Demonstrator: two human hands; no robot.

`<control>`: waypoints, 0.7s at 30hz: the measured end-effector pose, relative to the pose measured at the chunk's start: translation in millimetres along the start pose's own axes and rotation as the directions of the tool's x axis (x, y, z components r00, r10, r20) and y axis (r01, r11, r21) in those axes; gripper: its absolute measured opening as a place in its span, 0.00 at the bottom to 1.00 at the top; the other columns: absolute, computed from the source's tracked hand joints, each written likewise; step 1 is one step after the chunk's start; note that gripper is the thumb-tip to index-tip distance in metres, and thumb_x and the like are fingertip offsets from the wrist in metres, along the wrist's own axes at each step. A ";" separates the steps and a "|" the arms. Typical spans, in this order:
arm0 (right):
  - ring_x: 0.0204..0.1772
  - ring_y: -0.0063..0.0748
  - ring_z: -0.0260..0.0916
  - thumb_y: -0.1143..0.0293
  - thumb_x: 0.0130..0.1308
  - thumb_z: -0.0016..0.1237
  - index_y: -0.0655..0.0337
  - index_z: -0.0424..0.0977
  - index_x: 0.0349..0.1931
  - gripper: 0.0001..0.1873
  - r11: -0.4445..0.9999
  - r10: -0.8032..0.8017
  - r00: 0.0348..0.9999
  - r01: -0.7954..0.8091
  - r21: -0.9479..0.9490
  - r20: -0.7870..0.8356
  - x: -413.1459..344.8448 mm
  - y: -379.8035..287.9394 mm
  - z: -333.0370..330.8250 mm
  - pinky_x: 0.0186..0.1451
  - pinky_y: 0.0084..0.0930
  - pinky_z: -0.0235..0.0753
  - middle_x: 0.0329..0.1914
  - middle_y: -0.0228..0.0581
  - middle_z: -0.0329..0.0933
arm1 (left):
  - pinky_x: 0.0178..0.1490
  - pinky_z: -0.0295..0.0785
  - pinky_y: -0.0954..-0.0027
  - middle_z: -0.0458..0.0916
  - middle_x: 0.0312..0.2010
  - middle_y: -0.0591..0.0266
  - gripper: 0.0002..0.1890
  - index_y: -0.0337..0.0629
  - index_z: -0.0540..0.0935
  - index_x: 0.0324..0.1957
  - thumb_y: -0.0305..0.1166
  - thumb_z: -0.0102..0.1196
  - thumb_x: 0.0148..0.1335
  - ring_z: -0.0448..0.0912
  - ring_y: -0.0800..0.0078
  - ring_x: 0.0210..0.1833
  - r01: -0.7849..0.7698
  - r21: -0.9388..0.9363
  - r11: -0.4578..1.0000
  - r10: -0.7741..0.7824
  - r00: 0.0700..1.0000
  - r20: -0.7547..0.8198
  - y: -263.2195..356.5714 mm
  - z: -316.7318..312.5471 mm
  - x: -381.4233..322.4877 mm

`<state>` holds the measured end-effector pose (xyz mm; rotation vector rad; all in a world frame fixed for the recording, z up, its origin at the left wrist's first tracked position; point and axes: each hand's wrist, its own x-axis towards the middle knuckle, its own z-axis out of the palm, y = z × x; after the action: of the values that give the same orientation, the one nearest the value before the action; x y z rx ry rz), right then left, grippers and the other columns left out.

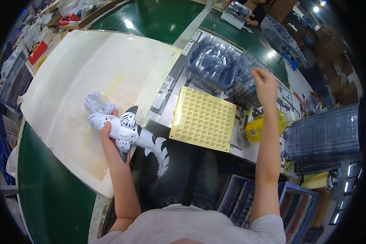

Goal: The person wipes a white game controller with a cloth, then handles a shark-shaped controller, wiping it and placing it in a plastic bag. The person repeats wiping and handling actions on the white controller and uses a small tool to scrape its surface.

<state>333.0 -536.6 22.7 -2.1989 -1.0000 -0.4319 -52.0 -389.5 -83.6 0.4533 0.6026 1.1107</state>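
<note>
My left hand (108,134) is closed around the body of a white and grey plastic toy robot animal (123,128), thumb on top. Its segmented tail (160,152) hangs past the table's edge towards my lap. Just beyond its head lies a white game-style remote controller (98,103), grey patch up. My right hand (266,84) is raised over the clear plastic blister trays (247,79), fingertips drawn together and slightly blurred; whether anything is pinched in them cannot be seen. A yellow sheet of small printed stickers (203,119) lies flat between the two hands.
Another stack of clear trays (212,64) stands beside the first. A bottle of yellow liquid (265,126) lies partly behind my right forearm. More stacked plastic trays (323,134) rise at right; blue crates (238,198) sit below. Across the green table, a person holds a package (236,13).
</note>
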 end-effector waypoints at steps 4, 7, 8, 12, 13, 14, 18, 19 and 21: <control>0.51 0.29 0.75 0.67 0.68 0.51 0.60 0.77 0.45 0.10 0.817 0.115 0.962 0.051 0.574 -0.249 -3.6 -61.1 -19.6 0.48 0.23 0.76 0.49 0.39 0.77 | 0.54 0.75 0.61 0.76 0.53 0.50 0.30 0.34 0.63 0.64 0.44 0.45 0.65 0.79 0.60 0.49 -0.029 0.035 0.999 0.029 1.000 -0.006 6.8 2.3 -14.7; 0.53 0.29 0.74 0.69 0.70 0.48 0.64 0.73 0.44 0.09 0.285 0.094 0.994 0.030 0.958 -0.059 -24.1 -132.8 -11.8 0.52 0.27 0.78 0.49 0.39 0.76 | 0.51 0.77 0.56 0.76 0.51 0.47 0.29 0.40 0.62 0.63 0.43 0.46 0.65 0.79 0.56 0.47 -0.084 -0.006 0.996 0.084 0.996 0.022 10.9 -15.9 -21.0; 0.55 0.32 0.73 0.70 0.70 0.46 0.64 0.71 0.44 0.08 0.207 0.061 0.992 -0.118 0.971 0.107 -37.0 -149.3 6.5 0.54 0.32 0.79 0.52 0.41 0.74 | 0.49 0.77 0.53 0.76 0.49 0.46 0.28 0.42 0.62 0.63 0.43 0.48 0.64 0.79 0.54 0.46 -0.099 -0.031 0.995 0.101 0.993 0.062 14.5 -20.1 -24.2; 0.61 0.42 0.69 0.69 0.73 0.41 0.63 0.63 0.50 0.11 -0.236 0.034 0.833 -0.530 0.814 0.552 -103.4 -188.1 98.7 0.59 0.43 0.75 0.58 0.47 0.68 | 0.46 0.79 0.55 0.76 0.49 0.46 0.30 0.41 0.62 0.63 0.42 0.50 0.62 0.80 0.55 0.45 -0.117 -0.049 0.992 0.122 0.984 0.127 23.5 -10.5 -38.2; 0.61 0.45 0.68 0.68 0.73 0.40 0.63 0.61 0.52 0.12 -0.361 0.035 0.771 -0.584 0.727 0.636 -121.2 -193.5 111.5 0.60 0.44 0.73 0.60 0.49 0.67 | 0.48 0.78 0.55 0.75 0.50 0.46 0.30 0.41 0.61 0.64 0.41 0.50 0.62 0.79 0.55 0.46 -0.136 -0.026 0.990 0.139 0.981 0.134 28.7 -11.4 -42.0; 0.62 0.46 0.68 0.66 0.74 0.40 0.64 0.60 0.54 0.15 -0.359 0.052 0.750 -0.602 0.713 0.659 -135.9 -194.4 116.9 0.62 0.44 0.72 0.60 0.50 0.66 | 0.49 0.77 0.56 0.75 0.50 0.45 0.30 0.40 0.61 0.64 0.40 0.50 0.61 0.79 0.55 0.47 -0.153 -0.004 0.988 0.152 0.978 0.141 32.4 -12.9 -45.7; 0.68 0.53 0.60 0.57 0.74 0.37 0.68 0.55 0.59 0.25 -0.464 -0.200 0.278 -0.871 0.159 0.939 -178.1 -166.2 104.0 0.68 0.45 0.66 0.64 0.58 0.61 | 0.51 0.77 0.57 0.75 0.50 0.44 0.30 0.38 0.60 0.63 0.39 0.50 0.62 0.78 0.55 0.48 -0.181 0.024 0.983 0.175 0.971 0.160 45.0 -11.1 -53.5; 0.64 0.49 0.65 0.50 0.73 0.36 0.67 0.54 0.62 0.29 -0.388 -0.261 0.139 -0.921 0.028 0.955 -182.3 -164.9 89.2 0.67 0.42 0.66 0.65 0.57 0.62 | 0.52 0.77 0.57 0.75 0.50 0.44 0.29 0.38 0.61 0.63 0.38 0.49 0.62 0.78 0.56 0.48 -0.184 0.020 0.983 0.178 0.969 0.169 46.4 -8.1 -54.0; 0.58 0.42 0.71 0.51 0.73 0.38 0.66 0.56 0.63 0.30 -0.106 -0.342 0.051 -0.994 0.016 0.938 -187.8 -165.0 60.4 0.61 0.37 0.71 0.61 0.52 0.68 | 0.54 0.75 0.57 0.74 0.51 0.45 0.30 0.37 0.60 0.64 0.40 0.48 0.64 0.78 0.57 0.51 -0.226 0.112 0.968 0.220 0.974 0.058 46.5 9.7 -53.9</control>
<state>86.8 -516.2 -48.9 -0.8963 -0.1891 1.8616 -94.6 -421.9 -35.7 0.6600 0.5896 1.2791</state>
